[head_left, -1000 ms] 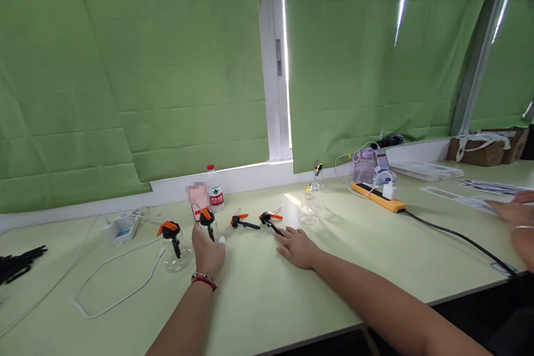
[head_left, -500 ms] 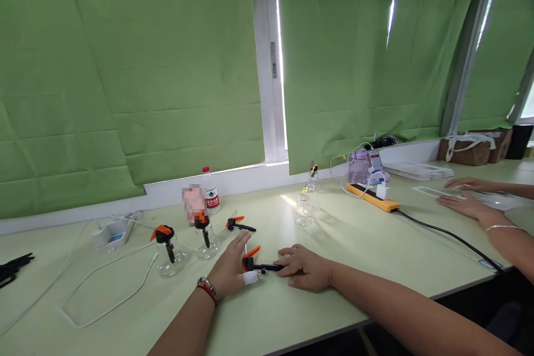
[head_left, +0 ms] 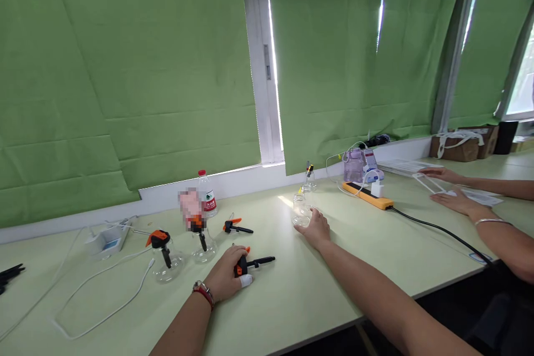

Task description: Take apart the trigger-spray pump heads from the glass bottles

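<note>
My left hand (head_left: 227, 275) is closed over the head end of a black and orange spray nozzle (head_left: 261, 262), whose black tube points right. White tape wraps its thumb. Farther right, my right hand (head_left: 316, 229) has thumb and fingers spread around the lower right side of a clear glass bottle (head_left: 299, 206); I cannot tell how firmly they touch it. Another spray nozzle (head_left: 237, 227) lies just beyond my left hand. Two glass bottles, one at the left (head_left: 167, 267) and one beside it (head_left: 204, 250), stand with orange and black spray tops fitted.
A red-capped water bottle (head_left: 207, 194) stands by the wall. White cables (head_left: 104, 328) and a white socket block (head_left: 106, 236) lie left. An orange power strip (head_left: 367, 196) trails a black cord rightward. Another person's hands (head_left: 453, 200) work at the far right.
My right hand has left the spray nozzle's tube and moved away from me to the clear bottle. My left hand has closed over the nozzle's head. The view has shifted slightly.
</note>
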`<action>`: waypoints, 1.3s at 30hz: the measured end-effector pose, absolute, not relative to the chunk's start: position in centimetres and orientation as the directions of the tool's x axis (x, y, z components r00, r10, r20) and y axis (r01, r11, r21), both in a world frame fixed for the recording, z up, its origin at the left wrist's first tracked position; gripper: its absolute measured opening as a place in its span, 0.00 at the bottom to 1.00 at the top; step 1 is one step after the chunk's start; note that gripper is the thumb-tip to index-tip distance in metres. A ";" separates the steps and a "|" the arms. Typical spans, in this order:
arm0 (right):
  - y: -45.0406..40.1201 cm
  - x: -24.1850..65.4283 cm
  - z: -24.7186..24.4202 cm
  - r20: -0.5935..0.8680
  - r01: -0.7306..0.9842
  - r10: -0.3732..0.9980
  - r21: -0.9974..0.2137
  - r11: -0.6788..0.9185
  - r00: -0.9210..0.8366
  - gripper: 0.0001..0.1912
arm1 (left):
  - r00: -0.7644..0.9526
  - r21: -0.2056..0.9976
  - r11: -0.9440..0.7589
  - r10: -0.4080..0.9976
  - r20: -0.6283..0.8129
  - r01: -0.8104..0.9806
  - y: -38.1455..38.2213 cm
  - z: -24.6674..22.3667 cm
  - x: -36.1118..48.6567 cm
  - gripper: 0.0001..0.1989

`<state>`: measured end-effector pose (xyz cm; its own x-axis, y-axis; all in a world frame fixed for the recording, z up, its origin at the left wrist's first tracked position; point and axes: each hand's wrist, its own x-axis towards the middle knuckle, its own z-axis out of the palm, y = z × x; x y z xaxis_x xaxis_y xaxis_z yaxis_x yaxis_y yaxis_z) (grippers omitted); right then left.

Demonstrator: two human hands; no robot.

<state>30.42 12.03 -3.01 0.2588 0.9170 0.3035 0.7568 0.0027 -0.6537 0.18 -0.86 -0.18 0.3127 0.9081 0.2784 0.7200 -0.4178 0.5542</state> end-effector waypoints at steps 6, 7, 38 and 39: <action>12.7 29.5 -2.6 0.242 0.804 0.932 -0.590 -0.079 0.269 0.48 | 0.310 0.514 -0.434 0.898 0.312 0.740 -0.8 -0.1 -0.2 0.32; 12.8 29.5 -2.5 0.234 0.811 0.936 -0.579 -0.082 0.262 0.48 | 0.308 0.505 -0.430 0.900 0.309 0.749 -0.8 0.0 -0.2 0.32; 11.9 29.8 -3.5 0.149 0.246 0.980 -0.953 0.178 -0.131 0.47 | 0.166 0.826 -0.224 0.973 0.160 0.518 -0.3 -0.7 -0.8 0.27; 11.8 29.8 -3.5 0.150 0.171 0.977 -0.970 0.175 -0.151 0.47 | 0.157 0.846 -0.219 0.974 0.163 0.486 -0.2 -0.8 -0.9 0.27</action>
